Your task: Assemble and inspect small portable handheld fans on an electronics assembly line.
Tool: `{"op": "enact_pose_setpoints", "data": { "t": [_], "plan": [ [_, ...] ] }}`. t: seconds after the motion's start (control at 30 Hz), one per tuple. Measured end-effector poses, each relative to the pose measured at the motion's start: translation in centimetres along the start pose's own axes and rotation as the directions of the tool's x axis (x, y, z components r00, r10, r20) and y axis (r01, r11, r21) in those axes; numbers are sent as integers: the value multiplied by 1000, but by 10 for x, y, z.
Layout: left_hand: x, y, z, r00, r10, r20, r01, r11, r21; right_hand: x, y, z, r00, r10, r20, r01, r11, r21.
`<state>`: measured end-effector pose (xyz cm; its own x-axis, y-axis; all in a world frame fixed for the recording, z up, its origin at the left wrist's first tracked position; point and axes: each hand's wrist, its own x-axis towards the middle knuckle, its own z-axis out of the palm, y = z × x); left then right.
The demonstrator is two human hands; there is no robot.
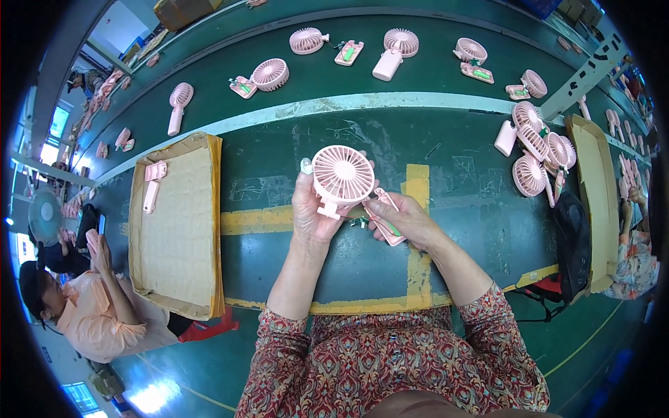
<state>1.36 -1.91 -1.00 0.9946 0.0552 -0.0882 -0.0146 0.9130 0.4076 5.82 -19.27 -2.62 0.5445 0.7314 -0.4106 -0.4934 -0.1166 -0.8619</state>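
Looking like a factory assembly floor: showing pink handheld fans (pixel 270 74), several with opened handles (pixel 348 53), spaced along a long green surface (pixel 210 87), plus a shallow cardboard tray (pixel 215 237) and co-workers (pixel 104 313) on both sides.

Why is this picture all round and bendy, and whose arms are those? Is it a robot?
No robot here! Those are a person's own two bare hands. There is just one picture, taken by a camera worn on the person's head and looking down. Its very wide lens makes straight edges look curved.

The left hand holds a round pink fan. The right hand holds an open pink handle piece with something green inside.

On the green table, a cardboard tray on the left holds a few pink parts. On the right is a pile of fans. Beyond the pale strip, more pink fans are spread out, some with open handles.
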Motion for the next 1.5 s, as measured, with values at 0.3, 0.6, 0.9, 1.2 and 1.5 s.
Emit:
{"op": "enact_pose_setpoints", "data": {
  "t": [0.3,0.6,0.9,1.2,1.5],
  "plan": [
    [-7,-8,6,965,181,-192,-93,914,395,4,1,-12,994,-79,-75,83,995,49],
    [-3,-23,6,927,328,-184,-212,860,464,-8,-4,8,996,41,76,-36,997,-65],
    [0,-24,1,909,382,-168,-243,812,532,-9,-7,9,999,-32,32,29,993,115],
    [0,-27,0,927,345,-145,-229,830,508,-10,-7,9,995,-95,-29,95,995,4],
    [-9,-9,21,874,356,331,-338,-44,940,-1,-6,-6,984,-38,-177,43,999,23]
  ]
}}
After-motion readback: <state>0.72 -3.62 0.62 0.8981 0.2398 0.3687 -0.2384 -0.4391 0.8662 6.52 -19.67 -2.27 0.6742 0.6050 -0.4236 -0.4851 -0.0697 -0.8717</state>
